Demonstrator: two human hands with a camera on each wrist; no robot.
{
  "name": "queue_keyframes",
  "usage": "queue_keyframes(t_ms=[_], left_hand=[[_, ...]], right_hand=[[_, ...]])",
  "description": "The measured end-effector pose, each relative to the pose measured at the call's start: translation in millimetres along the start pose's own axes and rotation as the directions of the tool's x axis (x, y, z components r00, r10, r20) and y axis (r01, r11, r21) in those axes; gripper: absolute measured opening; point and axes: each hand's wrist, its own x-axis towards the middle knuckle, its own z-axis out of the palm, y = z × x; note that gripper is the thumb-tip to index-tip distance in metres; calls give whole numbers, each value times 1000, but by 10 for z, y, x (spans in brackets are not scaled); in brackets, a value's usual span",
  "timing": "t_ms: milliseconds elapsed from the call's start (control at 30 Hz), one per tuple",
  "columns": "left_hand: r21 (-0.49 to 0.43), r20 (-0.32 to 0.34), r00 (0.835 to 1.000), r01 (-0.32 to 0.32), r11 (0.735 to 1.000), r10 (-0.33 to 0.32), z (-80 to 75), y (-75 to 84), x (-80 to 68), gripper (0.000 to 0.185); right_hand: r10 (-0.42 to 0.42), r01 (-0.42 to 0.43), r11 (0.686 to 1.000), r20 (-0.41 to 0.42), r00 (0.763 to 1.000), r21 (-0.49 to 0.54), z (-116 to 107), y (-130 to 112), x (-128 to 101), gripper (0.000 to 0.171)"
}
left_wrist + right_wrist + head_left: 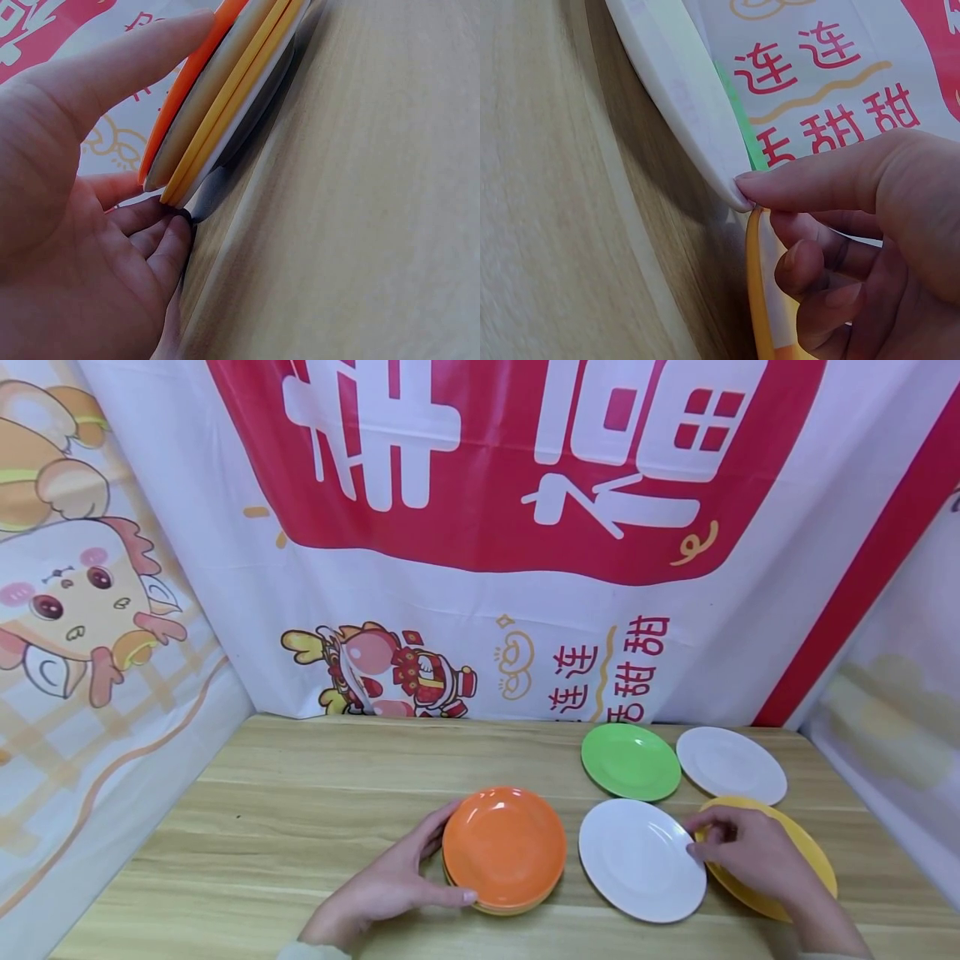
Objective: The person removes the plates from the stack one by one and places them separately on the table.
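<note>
A stack of plates with an orange plate (504,847) on top stands at the table's middle front. My left hand (405,872) grips its left side, thumb at the near rim and fingers round the far side. In the left wrist view, yellow plates (225,105) and a white one show below the orange plate. Right of the stack lies a white plate (641,860); my right hand (753,852) pinches its right rim between thumb and fingers. This hand hangs over a yellow plate (813,860), which it partly hides.
Behind the white plate lie a green plate (630,762) and another white plate (731,766), near the table's back edge. The wooden table (300,793) is bounded by printed cloth (487,593) at the back and both sides.
</note>
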Motion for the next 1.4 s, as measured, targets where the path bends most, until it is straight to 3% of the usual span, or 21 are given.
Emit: queue_keyframes(t_ms=[300,533,833,1067,1300,1400], left_hand=[[2,-6,1000,3,1000,-3,2,3,-2,111],[3,-1,1000,-5,1000,5,-5,-7,-4,111],[9,-8,1000,8,1000,-8,-27,16,-12,110],[8,-1,1000,-6,1000,6,-29,14,-19,110],[3,-3,1000,-13,1000,13,-28,4,-18,111],[-43,16,1000,-12,999,13,-26,15,-18,110]], right_hand=[[13,-13,1000,21,1000,14,-11,2,3,27],[-26,26,1000,-45,999,-10,-18,-99,-14,24],[-98,104,990,-62,993,93,246,-620,52,25],[-130,124,959,9,991,256,490,-1032,113,34],[-176,153,938,47,983,312,690,-1224,139,32],[-194,168,937,56,979,306,734,-1247,143,33]])
